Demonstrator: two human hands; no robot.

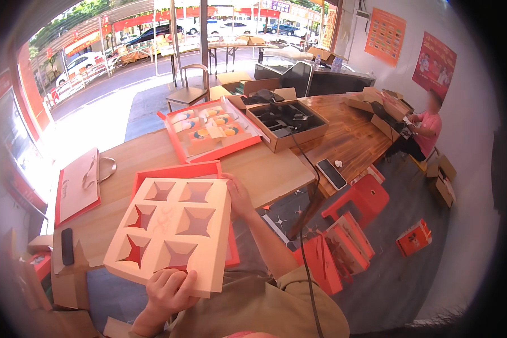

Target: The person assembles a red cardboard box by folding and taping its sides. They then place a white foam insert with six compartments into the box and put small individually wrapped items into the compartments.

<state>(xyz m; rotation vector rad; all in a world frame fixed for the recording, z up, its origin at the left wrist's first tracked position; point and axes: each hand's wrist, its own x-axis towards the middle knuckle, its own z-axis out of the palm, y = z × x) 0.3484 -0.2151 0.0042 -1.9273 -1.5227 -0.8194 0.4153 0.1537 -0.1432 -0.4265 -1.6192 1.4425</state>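
A cream cardboard insert point(165, 217) with several square cut-outs is tilted up in front of me, held between both hands. My left hand point(170, 292) grips its near edge, fingers curled over the rim beside a cut-out. My right hand point(239, 196) is closed on its far right corner, the thumb side against the edge. Behind and under the insert lies a red box point(177, 169), mostly hidden; its edges show at the far side and the right. Farther back, an open red box point(248, 141) holds several small packages point(215, 125) with yellow and blue prints.
A paper bag point(78, 186) and a dark phone-like object point(67, 247) lie on the left. A carton of black items point(287, 121) and a phone point(331, 174) are to the right. A black cable point(302, 242) hangs nearby. Red stools point(360, 200) stand below; a person point(427, 129) sits far right.
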